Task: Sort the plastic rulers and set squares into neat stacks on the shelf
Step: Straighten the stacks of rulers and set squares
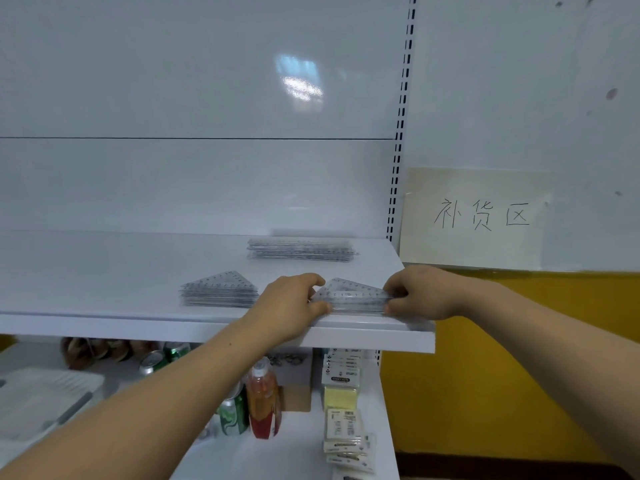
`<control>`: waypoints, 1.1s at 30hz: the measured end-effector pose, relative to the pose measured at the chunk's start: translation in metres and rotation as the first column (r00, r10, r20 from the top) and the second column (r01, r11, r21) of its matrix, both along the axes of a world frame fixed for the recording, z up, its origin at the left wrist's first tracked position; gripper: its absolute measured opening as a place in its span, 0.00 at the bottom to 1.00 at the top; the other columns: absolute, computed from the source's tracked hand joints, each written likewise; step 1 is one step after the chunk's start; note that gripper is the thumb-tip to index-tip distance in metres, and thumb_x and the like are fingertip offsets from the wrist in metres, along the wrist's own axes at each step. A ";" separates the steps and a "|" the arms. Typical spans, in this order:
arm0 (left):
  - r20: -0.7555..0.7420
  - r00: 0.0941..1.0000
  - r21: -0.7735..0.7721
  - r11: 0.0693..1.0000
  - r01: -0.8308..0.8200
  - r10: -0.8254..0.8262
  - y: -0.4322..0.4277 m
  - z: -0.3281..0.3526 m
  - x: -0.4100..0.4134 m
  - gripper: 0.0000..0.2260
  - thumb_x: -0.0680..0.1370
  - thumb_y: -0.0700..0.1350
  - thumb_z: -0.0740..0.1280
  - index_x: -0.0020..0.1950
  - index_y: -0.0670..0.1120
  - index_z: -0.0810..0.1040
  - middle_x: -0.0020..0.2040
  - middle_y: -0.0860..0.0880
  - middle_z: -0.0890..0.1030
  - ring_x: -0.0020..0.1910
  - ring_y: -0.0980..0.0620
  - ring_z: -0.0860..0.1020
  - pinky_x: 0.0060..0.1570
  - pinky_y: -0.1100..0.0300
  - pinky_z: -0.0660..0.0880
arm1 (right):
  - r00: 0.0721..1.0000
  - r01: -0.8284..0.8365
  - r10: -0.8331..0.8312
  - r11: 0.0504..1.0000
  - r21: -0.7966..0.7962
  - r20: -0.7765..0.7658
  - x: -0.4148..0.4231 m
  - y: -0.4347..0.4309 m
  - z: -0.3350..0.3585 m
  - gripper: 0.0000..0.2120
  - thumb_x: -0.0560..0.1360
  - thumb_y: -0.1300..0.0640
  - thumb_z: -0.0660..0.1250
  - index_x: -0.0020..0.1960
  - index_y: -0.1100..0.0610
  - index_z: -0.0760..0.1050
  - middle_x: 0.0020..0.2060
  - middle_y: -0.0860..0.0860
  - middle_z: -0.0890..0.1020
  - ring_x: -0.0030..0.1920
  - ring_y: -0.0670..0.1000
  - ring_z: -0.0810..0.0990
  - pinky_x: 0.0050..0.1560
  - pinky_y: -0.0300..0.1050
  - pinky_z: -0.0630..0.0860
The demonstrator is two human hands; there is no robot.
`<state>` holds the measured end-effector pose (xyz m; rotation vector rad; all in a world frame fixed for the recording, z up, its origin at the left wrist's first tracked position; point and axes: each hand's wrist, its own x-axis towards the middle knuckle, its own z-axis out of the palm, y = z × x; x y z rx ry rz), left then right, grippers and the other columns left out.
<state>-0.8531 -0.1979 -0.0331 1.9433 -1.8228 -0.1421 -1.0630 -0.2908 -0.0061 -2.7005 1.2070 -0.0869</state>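
Observation:
On the white shelf [104,271] lie three stacks of clear plastic. A stack of straight rulers [301,249] rests at the back right. To the left in the middle lies a stack of triangular set squares [220,289]. A second stack of set squares [353,297] sits near the shelf's front right edge. My left hand [291,306] grips that stack's left end and my right hand [419,292] grips its right end, fingers pinched on it from both sides.
Below the shelf stand green cans [233,414], an orange drink bottle [263,400], packs of sticky notes [341,396] and a white tray [41,400]. A paper sign [481,218] with handwriting hangs on the wall at right, above a yellow wall band [485,375].

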 end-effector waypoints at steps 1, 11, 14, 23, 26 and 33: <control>-0.002 1.000 0.008 1.000 0.006 -0.006 0.000 0.001 0.000 0.25 0.76 0.56 0.66 0.70 0.50 0.68 0.58 0.49 0.78 0.55 0.51 0.76 0.53 0.60 0.69 | 1.000 0.001 -0.001 1.000 -0.003 -0.010 0.001 -0.001 0.001 0.13 0.75 0.45 0.65 0.45 0.55 0.76 0.37 0.48 0.76 0.36 0.48 0.72 0.36 0.41 0.69; 0.148 0.985 0.057 0.993 -0.101 0.091 -0.015 0.054 0.051 0.25 0.77 0.57 0.64 0.71 0.49 0.67 0.68 0.49 0.72 0.64 0.49 0.72 0.62 0.57 0.67 | 0.999 0.013 -0.011 0.999 -0.050 0.051 0.035 -0.032 0.040 0.29 0.77 0.39 0.60 0.73 0.52 0.63 0.69 0.51 0.70 0.66 0.52 0.70 0.66 0.47 0.67; 0.222 0.969 0.140 0.980 -0.145 0.111 -0.025 0.062 0.079 0.26 0.77 0.57 0.64 0.72 0.50 0.65 0.71 0.49 0.69 0.67 0.48 0.69 0.64 0.55 0.65 | 1.000 -0.009 0.009 0.998 -0.067 -0.001 0.068 -0.048 0.038 0.31 0.77 0.40 0.61 0.75 0.51 0.59 0.73 0.50 0.64 0.71 0.53 0.64 0.71 0.50 0.61; 0.282 0.959 0.286 0.952 -0.113 0.029 -0.085 0.061 0.165 0.34 0.74 0.56 0.69 0.75 0.51 0.58 0.74 0.49 0.61 0.70 0.47 0.65 0.68 0.51 0.65 | 0.987 0.088 -0.088 0.996 -0.011 -0.136 0.135 -0.104 0.027 0.45 0.70 0.41 0.71 0.77 0.50 0.49 0.74 0.51 0.58 0.72 0.55 0.62 0.70 0.52 0.62; 0.223 0.973 0.341 0.940 -0.026 -0.054 -0.117 0.053 0.175 0.41 0.71 0.57 0.72 0.77 0.51 0.53 0.76 0.50 0.58 0.72 0.47 0.62 0.70 0.51 0.62 | 0.973 0.139 -0.128 0.989 0.046 -0.192 0.144 -0.121 0.026 0.47 0.67 0.42 0.73 0.77 0.47 0.50 0.74 0.49 0.59 0.71 0.54 0.64 0.68 0.51 0.65; 0.119 0.977 0.401 0.909 0.117 -0.178 -0.162 0.032 0.183 0.23 0.72 0.50 0.73 0.64 0.50 0.71 0.61 0.51 0.75 0.59 0.48 0.74 0.55 0.60 0.69 | 0.976 0.128 -0.103 0.985 0.118 -0.191 0.148 -0.144 0.019 0.31 0.68 0.53 0.73 0.68 0.49 0.66 0.50 0.44 0.76 0.45 0.47 0.77 0.51 0.43 0.74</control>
